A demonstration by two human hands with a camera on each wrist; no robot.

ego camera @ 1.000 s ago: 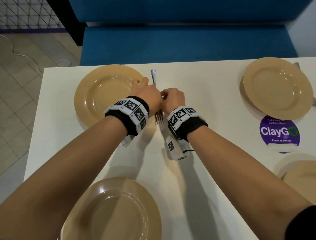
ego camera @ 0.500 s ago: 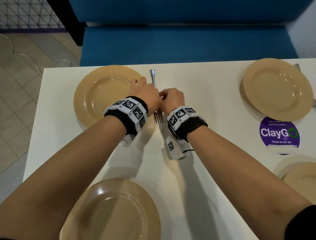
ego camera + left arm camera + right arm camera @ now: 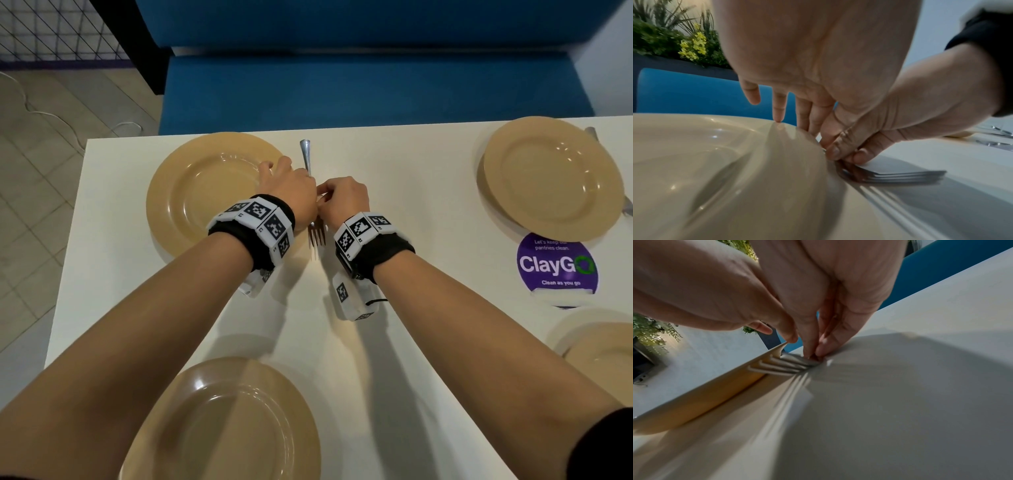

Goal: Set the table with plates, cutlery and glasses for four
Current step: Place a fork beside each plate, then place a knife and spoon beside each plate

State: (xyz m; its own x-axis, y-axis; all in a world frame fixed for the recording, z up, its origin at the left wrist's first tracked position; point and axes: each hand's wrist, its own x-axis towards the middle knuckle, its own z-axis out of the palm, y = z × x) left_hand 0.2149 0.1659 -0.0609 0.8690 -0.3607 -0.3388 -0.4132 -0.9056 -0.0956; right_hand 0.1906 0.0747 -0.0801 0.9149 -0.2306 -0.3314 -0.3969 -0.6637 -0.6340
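Observation:
A metal fork [image 3: 317, 236] lies on the white table [image 3: 411, 192] just right of the far-left tan plate [image 3: 205, 195], handle away from me, tines toward me. My right hand [image 3: 342, 195] pinches the fork's neck [image 3: 797, 364] between thumb and fingertips. My left hand [image 3: 287, 192] hovers over the handle with fingers pointing straight down. One fingertip [image 3: 778, 119] touches the plate's rim [image 3: 801, 129], and the others reach down beside the fork [image 3: 900, 176]. The middle of the handle is hidden under both hands.
Three more tan plates stand near-left [image 3: 222, 421], far-right [image 3: 551, 178] and near-right [image 3: 603, 349]. Cutlery [image 3: 591, 132] lies beside the far-right plate. A purple ClayGo sticker [image 3: 556, 263] is on the table. A blue bench [image 3: 342, 89] runs behind the far edge.

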